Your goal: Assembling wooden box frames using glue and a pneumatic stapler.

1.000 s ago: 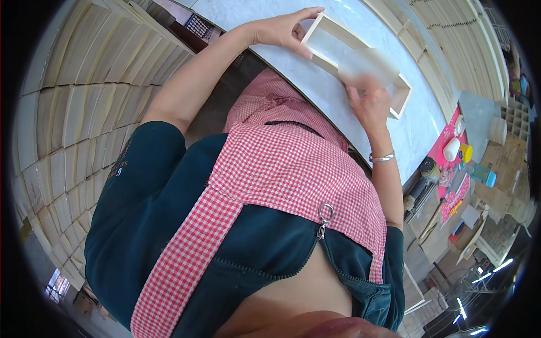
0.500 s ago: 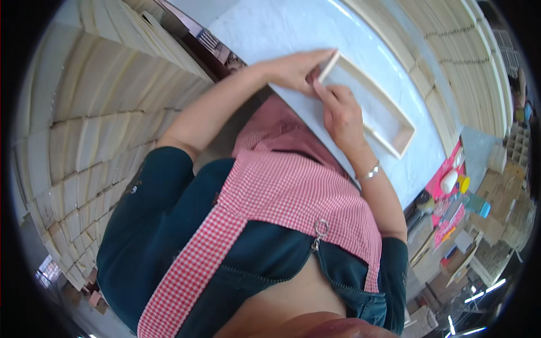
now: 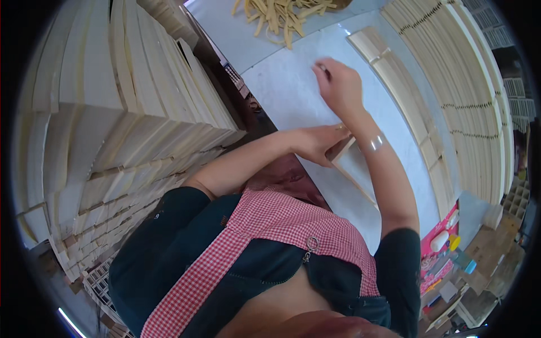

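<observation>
My left hand (image 3: 320, 142) is closed around the short end of a pale wooden rectangular frame (image 3: 354, 185) lying on the white tabletop (image 3: 293, 84). Its thumb and fingers grip the corner nearest my body. My right hand (image 3: 341, 84) is lifted off the frame, farther across the table, with its fingers curled into a pinch. Whether something small sits between those fingertips cannot be made out. The right forearm, with a silver bracelet (image 3: 376, 142) at the wrist, crosses over the frame and hides much of it.
Pale yellow strips (image 3: 276, 19) lie heaped at the far edge. Long wooden boards (image 3: 403, 79) and upright rows of grooved wooden pieces (image 3: 451, 101) line the right side. Tall stacks of wooden parts (image 3: 152, 112) stand at my left. A pink cloth (image 3: 437, 239) with small bottles lies lower right.
My right hand has let go of the frame's end and moved up and away across the table. My left hand and the frame have shifted lower in view; the yellow strips have come into view.
</observation>
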`<state>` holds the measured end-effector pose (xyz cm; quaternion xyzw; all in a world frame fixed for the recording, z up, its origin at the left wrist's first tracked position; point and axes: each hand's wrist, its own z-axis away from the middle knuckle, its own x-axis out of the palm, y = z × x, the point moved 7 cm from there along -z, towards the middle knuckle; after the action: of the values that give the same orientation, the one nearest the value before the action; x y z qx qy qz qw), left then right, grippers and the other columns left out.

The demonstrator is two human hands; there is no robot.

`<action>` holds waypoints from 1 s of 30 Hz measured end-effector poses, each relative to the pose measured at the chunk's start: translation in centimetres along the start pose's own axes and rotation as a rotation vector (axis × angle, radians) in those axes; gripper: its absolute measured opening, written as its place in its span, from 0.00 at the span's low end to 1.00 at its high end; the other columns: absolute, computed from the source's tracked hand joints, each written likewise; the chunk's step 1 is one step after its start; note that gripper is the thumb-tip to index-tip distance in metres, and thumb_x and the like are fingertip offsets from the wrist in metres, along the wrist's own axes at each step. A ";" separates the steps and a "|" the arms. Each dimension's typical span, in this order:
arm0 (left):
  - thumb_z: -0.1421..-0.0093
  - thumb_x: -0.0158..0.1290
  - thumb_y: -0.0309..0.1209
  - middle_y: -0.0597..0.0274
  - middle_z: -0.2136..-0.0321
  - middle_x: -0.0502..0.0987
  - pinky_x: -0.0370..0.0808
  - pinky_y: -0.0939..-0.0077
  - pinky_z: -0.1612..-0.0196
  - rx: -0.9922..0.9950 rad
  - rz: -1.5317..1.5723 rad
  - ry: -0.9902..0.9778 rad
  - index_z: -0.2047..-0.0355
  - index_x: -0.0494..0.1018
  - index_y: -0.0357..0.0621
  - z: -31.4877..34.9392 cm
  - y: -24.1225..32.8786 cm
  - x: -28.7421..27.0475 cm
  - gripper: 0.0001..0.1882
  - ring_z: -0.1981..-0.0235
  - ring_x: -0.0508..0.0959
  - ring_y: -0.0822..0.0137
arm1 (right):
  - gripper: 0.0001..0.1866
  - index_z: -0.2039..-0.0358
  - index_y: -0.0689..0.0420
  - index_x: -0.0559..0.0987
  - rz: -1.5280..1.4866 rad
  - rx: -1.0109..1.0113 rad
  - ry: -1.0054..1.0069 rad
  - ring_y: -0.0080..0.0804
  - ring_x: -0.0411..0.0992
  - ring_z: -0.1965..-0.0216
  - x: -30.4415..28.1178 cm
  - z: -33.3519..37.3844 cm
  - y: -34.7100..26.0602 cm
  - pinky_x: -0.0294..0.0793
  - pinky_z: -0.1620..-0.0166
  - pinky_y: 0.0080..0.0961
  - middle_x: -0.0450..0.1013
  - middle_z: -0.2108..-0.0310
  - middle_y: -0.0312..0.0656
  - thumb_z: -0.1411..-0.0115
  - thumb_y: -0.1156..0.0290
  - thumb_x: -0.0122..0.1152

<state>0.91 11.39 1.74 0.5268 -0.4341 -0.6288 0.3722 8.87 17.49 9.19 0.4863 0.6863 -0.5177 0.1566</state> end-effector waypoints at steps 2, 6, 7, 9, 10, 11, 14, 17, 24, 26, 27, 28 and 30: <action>0.55 0.67 0.21 0.53 0.66 0.75 0.73 0.73 0.69 0.024 -0.013 0.019 0.37 0.55 0.36 -0.4 -0.1 0.2 0.46 0.73 0.73 0.61 | 0.09 0.68 0.57 0.81 0.116 0.037 0.018 0.44 0.74 0.73 4.0 -4.1 2.1 0.72 0.68 0.35 0.75 0.73 0.44 0.42 0.64 0.63; 0.56 0.68 0.20 0.55 0.69 0.74 0.71 0.73 0.70 0.098 -0.013 0.099 0.38 0.55 0.37 -0.4 -0.4 -0.2 0.47 0.74 0.72 0.61 | 0.11 0.70 0.56 0.81 0.242 0.047 0.039 0.46 0.74 0.73 9.2 -8.3 3.9 0.73 0.68 0.36 0.75 0.74 0.44 0.44 0.61 0.64; 0.57 0.68 0.20 0.55 0.69 0.74 0.72 0.73 0.70 0.068 0.006 0.075 0.38 0.56 0.37 -0.3 -0.6 -0.2 0.47 0.74 0.72 0.61 | 0.11 0.71 0.57 0.81 0.241 0.059 0.027 0.46 0.74 0.73 9.5 -8.9 3.9 0.73 0.68 0.36 0.76 0.73 0.44 0.44 0.62 0.64; 0.58 0.69 0.19 0.55 0.68 0.73 0.72 0.73 0.70 0.017 0.049 0.025 0.39 0.56 0.37 -0.4 -0.7 0.0 0.47 0.74 0.72 0.61 | 0.11 0.72 0.59 0.81 0.248 0.086 0.003 0.47 0.75 0.73 9.3 -10.0 3.7 0.75 0.68 0.37 0.76 0.72 0.43 0.44 0.64 0.63; 0.59 0.69 0.19 0.55 0.67 0.73 0.72 0.73 0.70 -0.005 0.069 -0.006 0.39 0.56 0.37 -0.5 -0.7 0.1 0.47 0.74 0.72 0.60 | 0.11 0.73 0.60 0.81 0.255 0.103 -0.006 0.47 0.76 0.72 9.0 -10.6 3.6 0.75 0.68 0.37 0.77 0.71 0.43 0.44 0.64 0.63; 0.59 0.69 0.19 0.54 0.67 0.73 0.73 0.73 0.69 -0.066 0.051 -0.028 0.39 0.56 0.37 -0.6 -0.6 0.2 0.48 0.73 0.73 0.59 | 0.11 0.72 0.59 0.82 0.250 0.031 0.125 0.43 0.75 0.73 7.4 -11.2 2.4 0.74 0.68 0.34 0.77 0.72 0.41 0.43 0.64 0.64; 0.59 0.68 0.19 0.53 0.65 0.73 0.75 0.73 0.67 -0.084 0.014 -0.047 0.37 0.55 0.36 -0.7 -0.4 0.4 0.49 0.72 0.74 0.58 | 0.16 0.67 0.57 0.84 0.199 0.043 0.181 0.46 0.76 0.66 3.7 -13.6 1.9 0.76 0.63 0.34 0.78 0.65 0.47 0.42 0.56 0.65; 0.57 0.67 0.19 0.52 0.64 0.74 0.75 0.73 0.66 -0.021 -0.038 0.026 0.35 0.54 0.35 -0.4 -0.4 0.4 0.50 0.71 0.74 0.59 | 0.23 0.70 0.61 0.82 -0.111 0.191 0.180 0.50 0.76 0.68 -0.6 -12.4 1.2 0.76 0.63 0.41 0.79 0.65 0.55 0.40 0.49 0.62; 0.54 0.66 0.21 0.49 0.60 0.74 0.76 0.72 0.65 0.032 -0.003 0.125 0.31 0.50 0.34 0.0 0.5 -0.3 0.52 0.70 0.73 0.61 | 0.08 0.67 0.62 0.86 -0.059 0.175 0.511 0.25 0.72 0.74 -13.4 3.1 2.6 0.72 0.68 0.20 0.81 0.72 0.36 0.44 0.71 0.68; 0.54 0.66 0.22 0.48 0.59 0.74 0.76 0.73 0.64 0.011 -0.006 0.112 0.30 0.49 0.34 0.1 0.2 -0.1 0.53 0.70 0.73 0.62 | 0.06 0.69 0.61 0.86 -0.032 0.244 0.525 0.27 0.73 0.73 -15.6 6.2 3.6 0.72 0.67 0.21 0.81 0.72 0.36 0.45 0.72 0.67; 0.54 0.66 0.22 0.48 0.59 0.74 0.76 0.73 0.64 0.013 -0.045 0.113 0.29 0.49 0.34 0.0 0.0 -0.1 0.54 0.69 0.73 0.63 | 0.07 0.69 0.62 0.85 -0.014 0.285 0.487 0.26 0.73 0.74 -16.2 7.1 4.5 0.72 0.67 0.20 0.81 0.72 0.36 0.44 0.72 0.68; 0.54 0.66 0.22 0.48 0.59 0.74 0.76 0.73 0.64 0.015 -0.033 0.103 0.29 0.49 0.34 -0.2 -0.2 -0.2 0.54 0.69 0.73 0.63 | 0.07 0.68 0.63 0.85 0.004 0.329 0.446 0.24 0.72 0.74 -16.6 8.2 5.3 0.72 0.67 0.19 0.80 0.73 0.36 0.43 0.71 0.68; 0.54 0.66 0.22 0.49 0.58 0.74 0.76 0.74 0.64 0.025 -0.081 0.134 0.29 0.49 0.36 -0.1 0.2 -0.4 0.54 0.69 0.73 0.64 | 0.09 0.67 0.64 0.85 0.032 0.428 0.358 0.22 0.71 0.74 -16.7 10.9 6.2 0.71 0.68 0.17 0.79 0.74 0.35 0.42 0.70 0.68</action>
<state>1.03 11.66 2.03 0.5893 -0.3945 -0.6013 0.3681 18.88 -0.43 13.15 0.6028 0.5703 -0.5542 -0.0654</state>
